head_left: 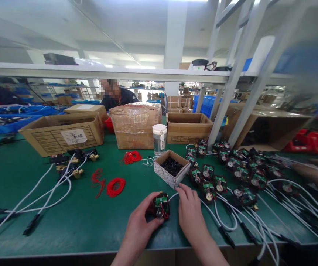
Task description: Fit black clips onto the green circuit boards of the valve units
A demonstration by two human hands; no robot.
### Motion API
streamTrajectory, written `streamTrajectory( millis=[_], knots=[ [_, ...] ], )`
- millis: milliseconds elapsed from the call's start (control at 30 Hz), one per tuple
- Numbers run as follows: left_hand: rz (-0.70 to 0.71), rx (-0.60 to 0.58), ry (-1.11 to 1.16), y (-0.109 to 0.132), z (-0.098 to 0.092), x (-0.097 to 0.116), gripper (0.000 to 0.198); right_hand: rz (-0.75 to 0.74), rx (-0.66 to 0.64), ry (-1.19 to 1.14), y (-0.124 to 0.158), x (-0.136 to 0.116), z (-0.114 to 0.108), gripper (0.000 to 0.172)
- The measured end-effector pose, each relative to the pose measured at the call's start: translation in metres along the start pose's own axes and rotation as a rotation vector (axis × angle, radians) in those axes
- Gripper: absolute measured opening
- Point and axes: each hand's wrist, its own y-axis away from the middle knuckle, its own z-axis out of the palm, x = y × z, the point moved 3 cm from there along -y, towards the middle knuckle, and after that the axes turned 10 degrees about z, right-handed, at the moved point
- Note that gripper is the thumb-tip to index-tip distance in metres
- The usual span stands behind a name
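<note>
Between the thumb and fingers of my left hand [143,220] is a small circuit-board assembly [161,204], its green board and a round metal part turned upward. A white cable [173,196] leads from it to my right hand [191,214], whose curled fingers appear closed on it; the fingertips are partly hidden. Right behind those fingers stands a small open carton [170,180] of black parts [171,166]. Several similar circuit-board assemblies [208,191] with white cables lie to the right of my right hand.
Red wire coils [116,187] and cabled parts with brass fittings [74,170] lie leftward on the green table [92,225]. A lidded clear bottle [159,140] and cardboard boxes [136,127] line the back. Metal shelf posts [225,81] rise at right. Another person's hand [314,171] reaches in at far right.
</note>
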Motion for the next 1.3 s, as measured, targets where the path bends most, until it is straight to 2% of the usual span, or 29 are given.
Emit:
streamTrajectory(
  millis=[67,133,233,333,500,633,700,800,900,1000,1100,1300],
  knots=[
    [-0.006,-0.021,-0.03,0.001,-0.002,0.001,0.066,-0.031,-0.05,0.255,0.0,0.009,-0.003,0.052],
    [-0.005,-0.046,-0.048,0.0,-0.002,0.001,0.066,-0.029,-0.102,0.422,0.003,0.018,-0.005,0.038],
    [0.004,-0.078,-0.064,-0.003,0.007,0.001,0.067,-0.021,-0.116,0.531,0.015,0.035,-0.011,0.016],
    [0.002,-0.095,-0.07,-0.009,0.028,0.004,0.071,-0.014,-0.083,0.552,0.027,0.06,-0.018,0.013],
    [0.052,-0.101,-0.071,-0.027,0.078,0.016,0.072,0.051,0.002,0.616,0.035,0.104,-0.03,0.01],
    [0.147,-0.073,-0.061,-0.041,0.105,0.026,0.076,0.094,0.126,0.563,0.032,0.119,-0.038,0.003],
    [0.179,-0.093,-0.058,-0.048,0.112,0.028,0.082,0.135,0.215,0.495,0.03,0.117,-0.043,0.012],
    [0.191,-0.128,-0.094,-0.057,0.122,0.028,0.097,0.193,0.351,0.437,0.027,0.11,-0.05,0.038],
    [0.179,-0.148,-0.124,-0.065,0.133,0.028,0.107,0.231,0.367,0.434,0.022,0.105,-0.051,0.064],
    [0.195,-0.152,-0.106,-0.074,0.147,0.03,0.102,0.257,0.338,0.417,0.014,0.108,-0.049,0.082],
    [0.205,-0.16,-0.085,-0.082,0.159,0.031,0.094,0.276,0.322,0.442,0.005,0.114,-0.049,0.089],
    [0.25,-0.14,-0.08,-0.102,0.183,0.035,0.086,0.32,0.27,0.593,-0.021,0.131,-0.056,0.081]
  ],
)
